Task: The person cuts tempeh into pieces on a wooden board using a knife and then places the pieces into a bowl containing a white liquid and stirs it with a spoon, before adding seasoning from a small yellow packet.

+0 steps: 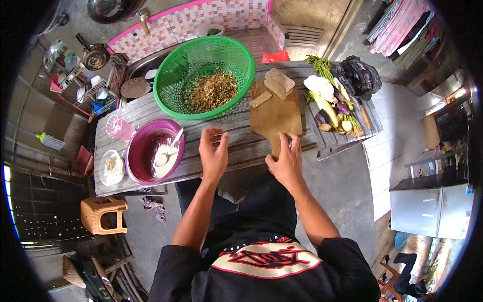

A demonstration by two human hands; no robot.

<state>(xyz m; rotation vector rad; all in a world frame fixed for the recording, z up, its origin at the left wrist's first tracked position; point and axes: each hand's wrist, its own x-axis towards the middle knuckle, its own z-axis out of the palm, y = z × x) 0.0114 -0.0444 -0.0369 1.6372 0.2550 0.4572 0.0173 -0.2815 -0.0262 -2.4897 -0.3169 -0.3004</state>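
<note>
A wooden cutting board lies on the table with its handle toward me. My right hand is around that handle, thumb on the left side and fingers on the right. On the board's far end rest pale brown slabs that look like tempeh, with a thinner slice beside them. My left hand hovers at the table's near edge, left of the board, fingers loosely bent and apart from the thumb, holding nothing. Beyond it stands a big green colander with brown crumbly pieces in it.
At left, a purple basin holds white batter and a spoon, beside a small bowl of white powder and a pink cup. Vegetables, a knife and a black plastic bag lie at right. A plastic stool stands below.
</note>
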